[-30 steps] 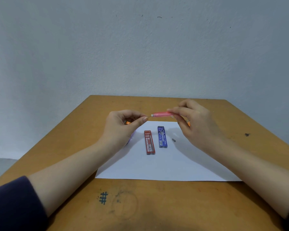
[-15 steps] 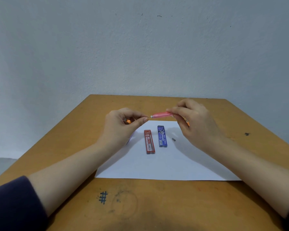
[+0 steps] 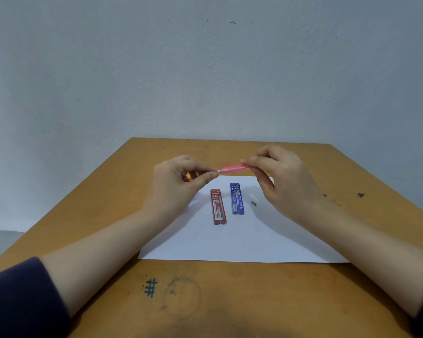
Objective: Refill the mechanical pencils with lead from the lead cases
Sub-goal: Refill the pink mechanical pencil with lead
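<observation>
Head view: the right hand [image 3: 286, 181] is raised above the far edge of a white sheet of paper [image 3: 242, 240], its thumb and fingers curled round a pink mechanical pencil [image 3: 233, 168], which lies nearly level in the air, well clear of the sheet, its white end pointing left. The left hand [image 3: 178, 186] meets it there, thumb and forefinger pinched together at that white end and the other fingers curled in; whether anything thin sits in the pinch cannot be told. Something orange [image 3: 188, 176] shows through the gap in the left hand, too hidden to name. On the sheet, toward its far edge, a red lead case [image 3: 218, 206] and a blue lead case [image 3: 237, 198] lie side by side, just apart, the red one on the left and a little nearer. A small dark piece [image 3: 253, 203] lies on the sheet just right of the blue case. The sheet rests on a brown table [image 3: 205, 301], which bears an inked hash mark [image 3: 150, 287] toward its near edge
</observation>
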